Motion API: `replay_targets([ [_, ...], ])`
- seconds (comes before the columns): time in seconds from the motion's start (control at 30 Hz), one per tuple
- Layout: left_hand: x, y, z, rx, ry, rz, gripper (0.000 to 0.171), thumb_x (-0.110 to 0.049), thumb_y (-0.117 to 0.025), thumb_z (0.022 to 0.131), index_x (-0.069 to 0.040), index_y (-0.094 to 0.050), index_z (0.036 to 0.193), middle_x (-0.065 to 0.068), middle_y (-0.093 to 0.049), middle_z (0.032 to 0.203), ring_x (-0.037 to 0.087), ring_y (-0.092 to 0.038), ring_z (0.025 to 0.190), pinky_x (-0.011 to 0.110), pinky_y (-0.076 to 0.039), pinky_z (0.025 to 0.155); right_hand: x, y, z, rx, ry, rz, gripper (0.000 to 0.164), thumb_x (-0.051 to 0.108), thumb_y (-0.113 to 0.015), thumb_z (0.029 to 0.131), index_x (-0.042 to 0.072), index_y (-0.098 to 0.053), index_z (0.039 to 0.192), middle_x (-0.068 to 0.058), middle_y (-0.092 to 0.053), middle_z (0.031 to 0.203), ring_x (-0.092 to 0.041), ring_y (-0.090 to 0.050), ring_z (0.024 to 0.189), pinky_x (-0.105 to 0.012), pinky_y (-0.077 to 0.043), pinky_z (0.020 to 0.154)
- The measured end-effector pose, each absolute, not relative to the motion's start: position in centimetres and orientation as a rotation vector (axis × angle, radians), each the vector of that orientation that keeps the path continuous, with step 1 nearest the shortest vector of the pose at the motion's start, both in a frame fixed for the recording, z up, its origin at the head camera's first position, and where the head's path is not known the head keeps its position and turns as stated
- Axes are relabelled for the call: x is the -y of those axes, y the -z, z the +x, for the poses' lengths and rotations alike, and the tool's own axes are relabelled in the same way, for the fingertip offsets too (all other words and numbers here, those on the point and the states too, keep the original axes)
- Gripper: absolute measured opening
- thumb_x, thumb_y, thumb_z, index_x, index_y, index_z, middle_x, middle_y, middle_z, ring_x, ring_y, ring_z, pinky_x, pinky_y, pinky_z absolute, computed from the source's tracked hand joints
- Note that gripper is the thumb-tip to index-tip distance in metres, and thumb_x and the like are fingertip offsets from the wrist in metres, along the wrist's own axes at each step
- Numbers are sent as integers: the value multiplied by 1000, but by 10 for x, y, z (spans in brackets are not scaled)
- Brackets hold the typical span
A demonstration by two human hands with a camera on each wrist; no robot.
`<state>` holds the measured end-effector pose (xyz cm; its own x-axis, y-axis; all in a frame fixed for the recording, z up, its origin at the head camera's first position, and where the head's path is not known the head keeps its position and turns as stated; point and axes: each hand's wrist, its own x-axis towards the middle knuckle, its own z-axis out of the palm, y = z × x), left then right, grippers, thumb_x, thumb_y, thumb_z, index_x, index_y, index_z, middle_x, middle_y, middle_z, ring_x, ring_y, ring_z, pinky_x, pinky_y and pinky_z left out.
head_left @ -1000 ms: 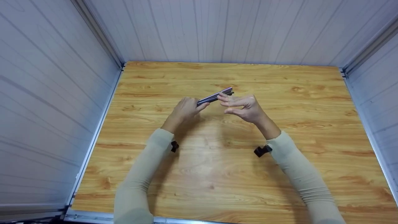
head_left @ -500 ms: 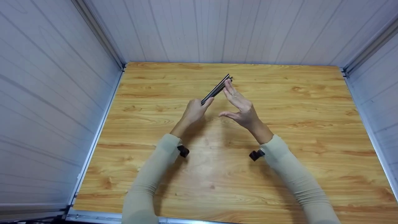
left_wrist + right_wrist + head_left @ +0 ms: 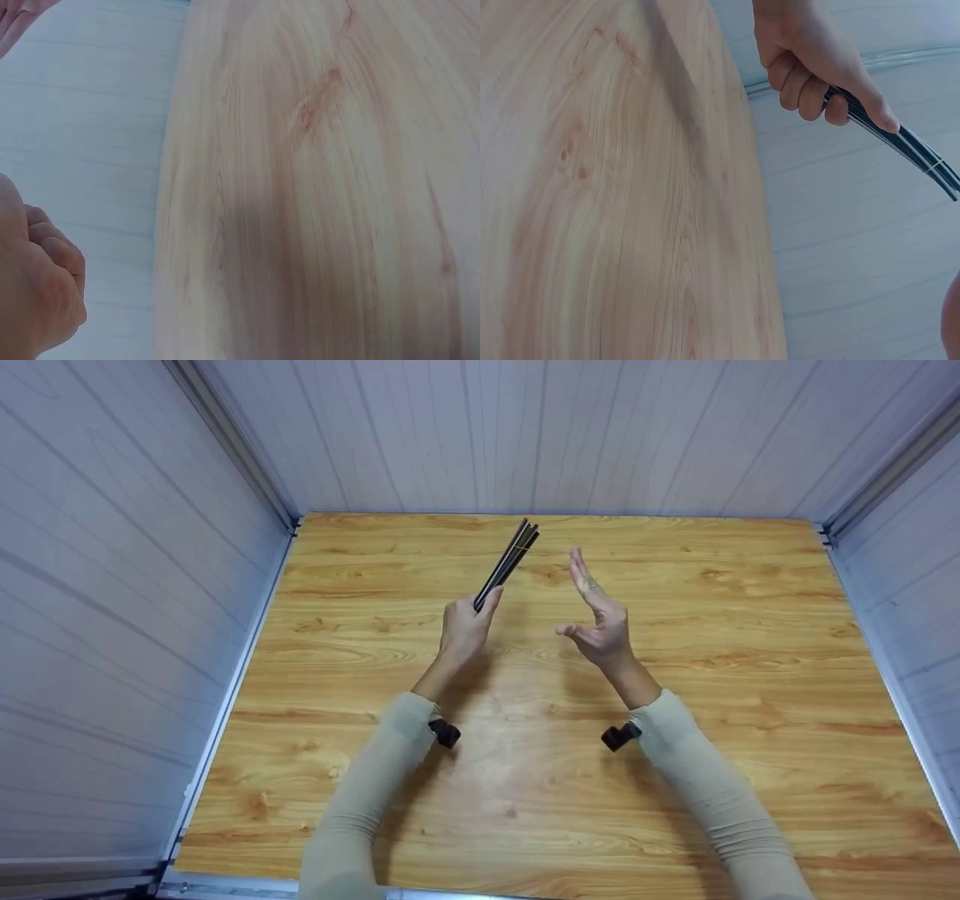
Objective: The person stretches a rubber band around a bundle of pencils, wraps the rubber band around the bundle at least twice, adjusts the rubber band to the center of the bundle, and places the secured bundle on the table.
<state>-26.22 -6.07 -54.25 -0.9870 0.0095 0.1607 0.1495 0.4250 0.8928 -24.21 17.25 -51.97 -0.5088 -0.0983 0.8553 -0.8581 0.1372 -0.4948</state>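
Head view, left hand: the left hand [image 3: 465, 630] grips the lower end of a bundle of rods [image 3: 508, 562], fingers curled round it and thumb laid along its length.
Rods: slim, straight and dark, with pale glossy streaks running lengthwise; they are held aloft at a slant in the left hand, upper ends fanned slightly and uneven.
Band: a thin, pale yellowish band [image 3: 523, 547] crosses the rods near their upper ends.
Right hand: the right hand [image 3: 600, 630] stands beside the rods, apart from them, fingers extended and thumb spread away.
Sleeves: soft, pale, close-fitting knit sleeves [image 3: 367, 787], creased at the elbows; a small, blocky black device [image 3: 446, 733] sits at each cuff.
Tabletop: smooth, yellow-brown wood-grain tabletop [image 3: 510, 825] with dark knots and a soft sheen.
Walls: whitish wall panels [image 3: 420, 435] streaked with thin grey lines.
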Motion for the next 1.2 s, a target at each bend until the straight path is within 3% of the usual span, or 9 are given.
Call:
replay_targets([
  [0.13,60,540,-260,2512,1596,-165,55,-41,-65,114,-24,-41,67,-12,-37,60,4,-30,52,20,-24,48,-172,519,-241,1750,-1551,912,106,61,-75,100,-27,-46,149,-54,-39,155,-7,-46,164,-27,-43,131],
  [0.27,59,538,-256,2471,1524,-262,49,-36,-67,113,-21,-46,72,-10,-39,62,5,-32,53,20,-24,49,-172,516,-240,1702,-1747,883,108,59,-79,98,-29,-43,150,-57,-34,156,-5,-49,162,-28,-44,131],
  [0.47,64,540,-251,2383,1266,-469,38,-22,-74,107,-5,-58,77,-7,-40,65,8,-32,54,19,-24,52,-175,512,-238,1652,-2017,772,103,54,-87,94,-24,-49,151,-39,-49,162,-6,-60,154,-30,-48,128],
  [0.6,69,540,-250,2340,1164,-552,38,-21,-78,103,-1,-60,77,-6,-39,64,9,-31,54,21,-23,53,-179,511,-239,1617,-2139,738,100,49,-89,94,-24,-51,150,-24,-64,157,-8,-68,146,-30,-53,123],
  [0.8,77,540,-250,2309,1024,-678,38,-24,-82,101,-2,-60,79,0,-48,64,11,-37,56,23,-28,54,-183,509,-240,1636,-2192,632,110,52,-91,87,-29,-46,147,-27,-67,149,-4,-77,130,-26,-60,112],
  [1.0,87,533,-254,2307,829,-831,40,-25,-86,99,-2,-60,79,5,-53,59,9,-34,55,25,-27,53,-187,510,-242,1636,-2196,681,85,38,-93,89,-25,-61,137,-7,-83,133,-8,-82,121,-22,-63,101],
  [1.2,96,524,-259,2315,570,-950,49,-34,-90,96,-6,-57,75,3,-52,56,7,-29,52,24,-24,51,-192,509,-244,1686,-2193,776,63,26,-91,95,-20,-69,132,-6,-86,124,-13,-84,118,-22,-65,94],
])
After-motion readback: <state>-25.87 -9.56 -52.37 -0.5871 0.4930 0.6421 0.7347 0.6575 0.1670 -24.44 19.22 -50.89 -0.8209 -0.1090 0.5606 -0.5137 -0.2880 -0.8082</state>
